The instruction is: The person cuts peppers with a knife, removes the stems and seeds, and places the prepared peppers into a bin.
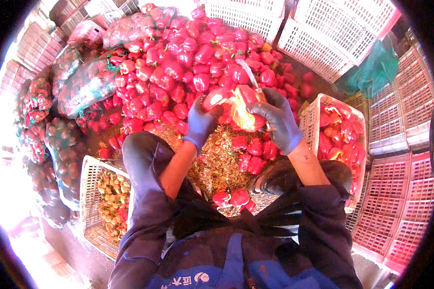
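Note:
Between my hands, above a big heap of red bell peppers [197,62], is a red bell pepper [243,113] broken open, its pale inside glaring in bright light. My left hand [200,121], in a blue and dark glove, is closed on the pepper's left side. My right hand [280,120], gloved alike, grips a knife [249,73] whose curved blade points up and away to the left. Its fingers also press against the pepper's right side. Most of the knife's handle is hidden by that hand.
By my left knee stands a white crate [88,192] of yellowish-green pepper cores. At my right, another crate [316,120] holds opened red peppers. Filled mesh sacks [84,86] lie at the left; stacked crates [386,202] line the right. Loose peppers [238,196] lie between my feet.

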### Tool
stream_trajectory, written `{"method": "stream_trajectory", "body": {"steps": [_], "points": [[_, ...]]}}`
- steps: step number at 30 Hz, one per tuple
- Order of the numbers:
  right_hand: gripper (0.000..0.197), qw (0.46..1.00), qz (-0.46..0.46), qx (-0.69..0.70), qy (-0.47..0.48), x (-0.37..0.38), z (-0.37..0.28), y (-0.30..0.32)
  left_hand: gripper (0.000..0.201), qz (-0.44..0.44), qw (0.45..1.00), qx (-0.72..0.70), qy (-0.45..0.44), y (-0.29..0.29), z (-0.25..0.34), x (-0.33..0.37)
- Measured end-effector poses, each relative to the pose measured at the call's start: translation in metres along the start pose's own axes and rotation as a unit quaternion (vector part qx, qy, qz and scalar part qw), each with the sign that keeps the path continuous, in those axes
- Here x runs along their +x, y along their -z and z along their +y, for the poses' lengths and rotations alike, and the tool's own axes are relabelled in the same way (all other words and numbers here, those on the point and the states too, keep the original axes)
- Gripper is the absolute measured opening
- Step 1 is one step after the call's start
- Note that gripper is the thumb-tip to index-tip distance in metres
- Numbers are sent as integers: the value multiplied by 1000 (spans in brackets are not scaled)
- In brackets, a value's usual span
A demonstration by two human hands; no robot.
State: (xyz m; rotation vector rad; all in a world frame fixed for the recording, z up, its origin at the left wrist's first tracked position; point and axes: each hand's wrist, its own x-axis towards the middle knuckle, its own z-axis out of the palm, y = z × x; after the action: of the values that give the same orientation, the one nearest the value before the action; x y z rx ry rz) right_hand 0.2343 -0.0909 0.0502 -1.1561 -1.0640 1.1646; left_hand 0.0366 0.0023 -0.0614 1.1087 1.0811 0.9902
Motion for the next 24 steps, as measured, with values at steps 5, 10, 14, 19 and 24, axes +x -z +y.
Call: {"method": "stream_trajectory", "body": {"steps": [5,10,14,19,24], "points": [[41,991,10,110,-80,-12,-22,-9,56,-19,994,-43,98,11,1,4],[27,992,43,-75,91,-2,-28,34,33,-66,993,23,95,11,2,0],[27,926,148,-302,169,15,19,45,27,-118,980,-65,143,-2,17,-21],[46,967,55,-202,148,5,31,7,24,-193,966,-68,157,-14,20,-34],[84,926,51,-324,189,5,25,-3,45,-205,971,-41,116,-16,28,-47]]}}
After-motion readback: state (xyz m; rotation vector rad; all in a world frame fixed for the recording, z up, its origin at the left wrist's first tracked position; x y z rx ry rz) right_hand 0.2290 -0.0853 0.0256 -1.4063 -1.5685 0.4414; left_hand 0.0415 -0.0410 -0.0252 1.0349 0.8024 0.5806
